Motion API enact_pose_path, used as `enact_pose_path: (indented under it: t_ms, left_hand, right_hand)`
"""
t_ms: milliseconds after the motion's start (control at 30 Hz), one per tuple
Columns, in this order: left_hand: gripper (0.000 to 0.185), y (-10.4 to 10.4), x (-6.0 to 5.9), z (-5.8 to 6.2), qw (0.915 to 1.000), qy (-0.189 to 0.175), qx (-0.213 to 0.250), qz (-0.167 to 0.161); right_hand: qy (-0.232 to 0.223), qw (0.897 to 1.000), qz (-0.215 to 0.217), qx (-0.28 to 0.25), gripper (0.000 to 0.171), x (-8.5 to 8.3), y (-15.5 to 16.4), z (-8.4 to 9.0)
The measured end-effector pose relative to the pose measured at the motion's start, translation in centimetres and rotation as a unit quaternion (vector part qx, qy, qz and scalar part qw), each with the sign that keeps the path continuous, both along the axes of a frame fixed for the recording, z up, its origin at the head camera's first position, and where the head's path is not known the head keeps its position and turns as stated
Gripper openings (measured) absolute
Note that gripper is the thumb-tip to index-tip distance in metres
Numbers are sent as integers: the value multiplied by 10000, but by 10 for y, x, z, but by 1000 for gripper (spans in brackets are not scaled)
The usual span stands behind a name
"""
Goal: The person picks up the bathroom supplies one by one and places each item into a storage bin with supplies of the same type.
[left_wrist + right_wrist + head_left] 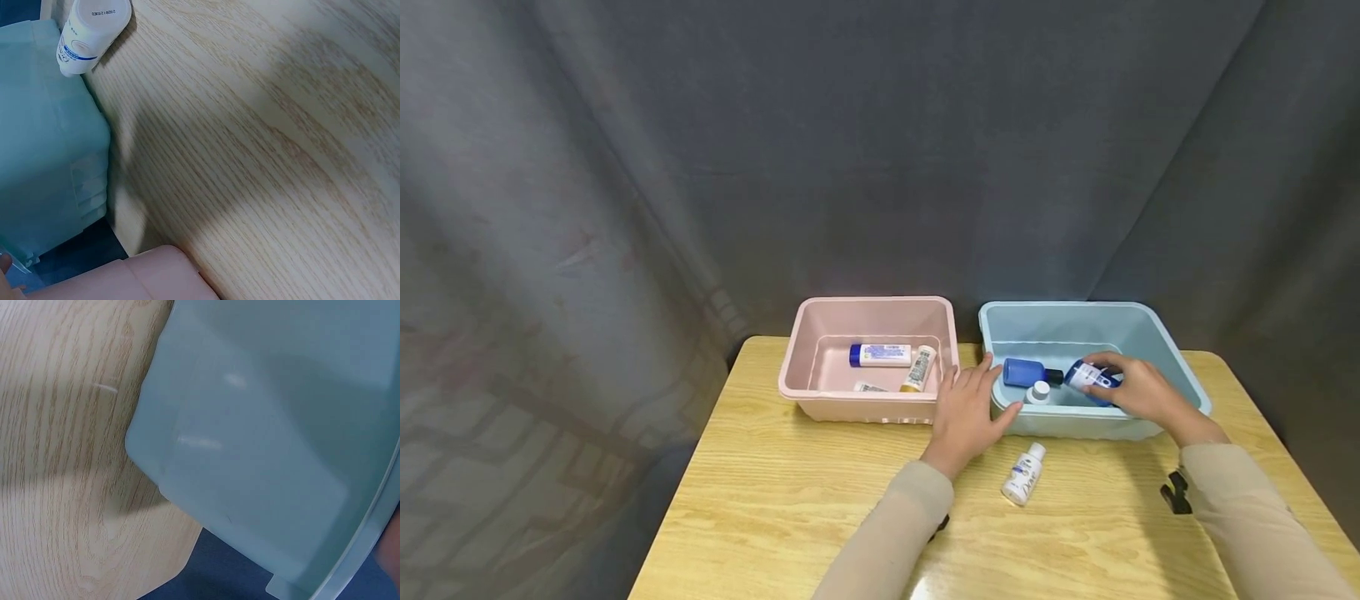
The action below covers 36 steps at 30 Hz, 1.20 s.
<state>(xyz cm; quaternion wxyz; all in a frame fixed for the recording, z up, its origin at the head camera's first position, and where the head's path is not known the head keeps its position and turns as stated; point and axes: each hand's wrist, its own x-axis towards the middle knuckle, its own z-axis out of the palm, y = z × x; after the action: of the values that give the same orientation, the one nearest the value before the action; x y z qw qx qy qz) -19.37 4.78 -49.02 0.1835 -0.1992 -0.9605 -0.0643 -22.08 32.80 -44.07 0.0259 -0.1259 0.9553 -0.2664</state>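
Two hands are at the blue bin (1157, 333) as I watch: the right hand (1138, 392) reaches inside it with fingers curled around a dark blue bottle with a white label (1090, 377), while the left hand (968, 414) rests flat and relaxed against the bin's near left corner. Beside that held bottle lie another blue bottle (1026, 372) and a small white one (1039, 392). I judge the sorting partly done, since three bottles sit in the pink bin (865, 312) to the left and one white bottle (1024, 475) lies loose on the wooden table (775, 500) nearer me.
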Motion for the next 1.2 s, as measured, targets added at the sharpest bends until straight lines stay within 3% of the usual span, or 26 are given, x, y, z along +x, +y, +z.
enact_pose_path:
  t_ms: [633, 933, 1200]
  left_hand:
    - [67, 1, 0, -1, 10000, 64, -33, 44]
    - [68, 1, 0, 0, 9999, 43, -105, 99]
    - [67, 1, 1, 0, 9999, 61, -48, 84]
  right_hand:
    - [-47, 9999, -95, -56, 55, 2, 1, -2]
    - [1175, 9906, -114, -694, 25, 4, 6, -5]
    - [1105, 9915, -496, -468, 29, 11, 11, 5]
